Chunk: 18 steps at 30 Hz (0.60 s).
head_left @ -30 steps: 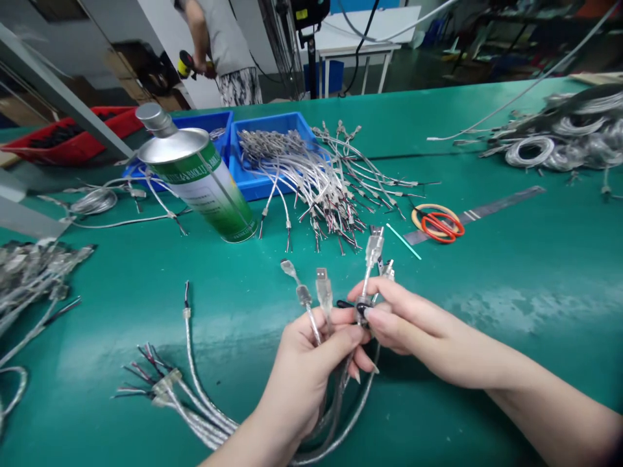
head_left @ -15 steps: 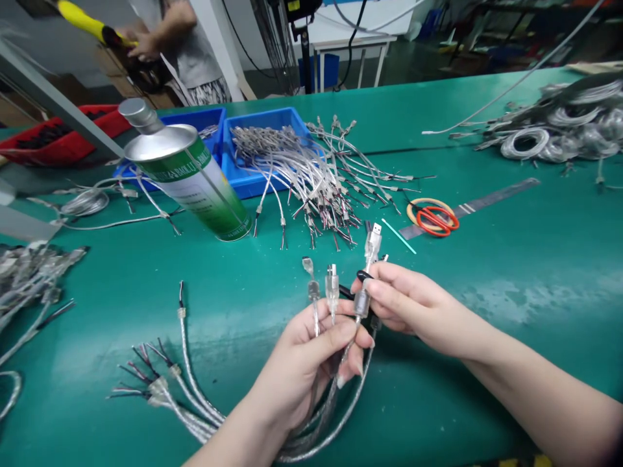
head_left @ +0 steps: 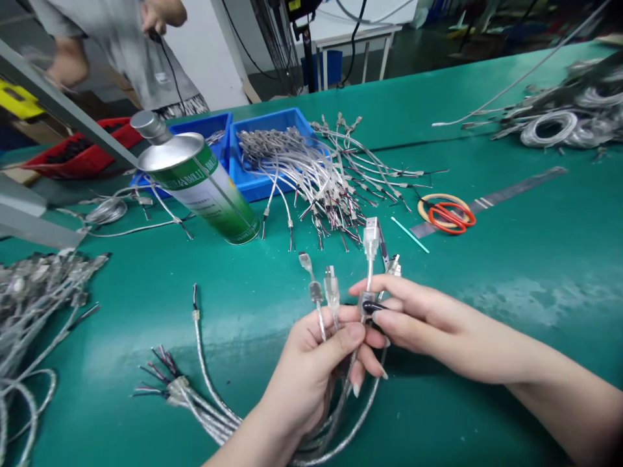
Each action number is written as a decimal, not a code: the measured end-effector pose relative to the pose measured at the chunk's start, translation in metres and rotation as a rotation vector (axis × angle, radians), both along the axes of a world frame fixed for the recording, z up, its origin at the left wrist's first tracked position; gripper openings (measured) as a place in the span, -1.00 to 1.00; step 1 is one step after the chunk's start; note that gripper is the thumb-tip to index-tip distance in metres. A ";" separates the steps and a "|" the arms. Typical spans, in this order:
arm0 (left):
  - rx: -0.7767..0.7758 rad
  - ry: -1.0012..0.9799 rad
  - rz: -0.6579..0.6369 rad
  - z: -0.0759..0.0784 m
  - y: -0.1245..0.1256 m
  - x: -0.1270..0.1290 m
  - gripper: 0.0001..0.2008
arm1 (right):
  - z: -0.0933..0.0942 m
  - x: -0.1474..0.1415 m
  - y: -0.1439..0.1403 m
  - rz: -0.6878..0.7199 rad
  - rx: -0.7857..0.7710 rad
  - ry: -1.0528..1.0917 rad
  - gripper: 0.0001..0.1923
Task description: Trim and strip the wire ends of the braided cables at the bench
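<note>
Left hand: your left hand [head_left: 311, 370] is closed around a bunch of cables [head_left: 335, 389], thumb pressed on top. You hold them just over the green table [head_left: 511, 259], near its front edge.
Plugs: two small plugs [head_left: 326, 292] stick up out of your fist, side by side.
Right hand: your right hand [head_left: 428, 321] pinches one cable just under its tall plug [head_left: 371, 235]. A small black bit [head_left: 372, 305] sits under your fingertips; it is too small to tell what it is.
Loose ends: the other ends of the cables [head_left: 170, 383] lie spread on the table to your left, with thin coloured wires sticking out.
Slip risk: I think the bunch could slide if your left thumb lets go a little, because many smooth cables share one fist.
Snag risk: the bare wire ends could catch on each other if you pull the bunch up fast.
Bend risk: the tall plug stands far above your pinch, so a hard push could bend its cable.
Can: a big tin can [head_left: 204, 188] leans just behind your hands. A wide swing might knock it.
Pile: more cables [head_left: 311, 175] spill out of a blue bin [head_left: 272, 130] close by, so yours could get mixed in.
Scissors: red scissors [head_left: 450, 214] lie to your right, well apart.
Other person: someone stands far behind the table, not near your hands.
</note>
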<state>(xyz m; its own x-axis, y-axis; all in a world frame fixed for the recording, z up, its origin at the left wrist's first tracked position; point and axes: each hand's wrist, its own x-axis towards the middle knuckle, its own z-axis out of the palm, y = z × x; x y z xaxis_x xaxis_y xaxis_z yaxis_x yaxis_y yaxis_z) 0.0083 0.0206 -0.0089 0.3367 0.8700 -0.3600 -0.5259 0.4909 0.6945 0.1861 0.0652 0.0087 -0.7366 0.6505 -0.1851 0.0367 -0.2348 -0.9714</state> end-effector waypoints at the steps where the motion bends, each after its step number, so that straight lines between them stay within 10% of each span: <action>1: 0.000 0.004 0.005 -0.001 0.000 0.000 -0.90 | 0.001 -0.001 -0.001 0.024 0.080 -0.044 -0.77; 6: 0.000 0.109 -0.043 -0.002 -0.004 0.004 -0.89 | -0.002 0.000 0.005 -0.116 0.480 -0.358 -0.69; 12: 0.322 0.823 0.041 0.000 -0.005 0.000 -0.78 | -0.009 0.007 0.018 -0.578 0.549 -0.567 -0.55; 18: 0.415 0.838 -0.183 0.004 -0.007 0.002 -0.68 | -0.005 -0.006 -0.005 -0.184 0.277 -0.265 -0.76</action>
<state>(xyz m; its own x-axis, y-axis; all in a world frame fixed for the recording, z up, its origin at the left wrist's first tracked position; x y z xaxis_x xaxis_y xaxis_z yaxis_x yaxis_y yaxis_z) 0.0108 0.0140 -0.0054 0.2532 0.9420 -0.2203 0.2825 0.1458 0.9481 0.1799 0.0599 0.0034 -0.5544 0.8183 -0.1519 0.2753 0.0081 -0.9613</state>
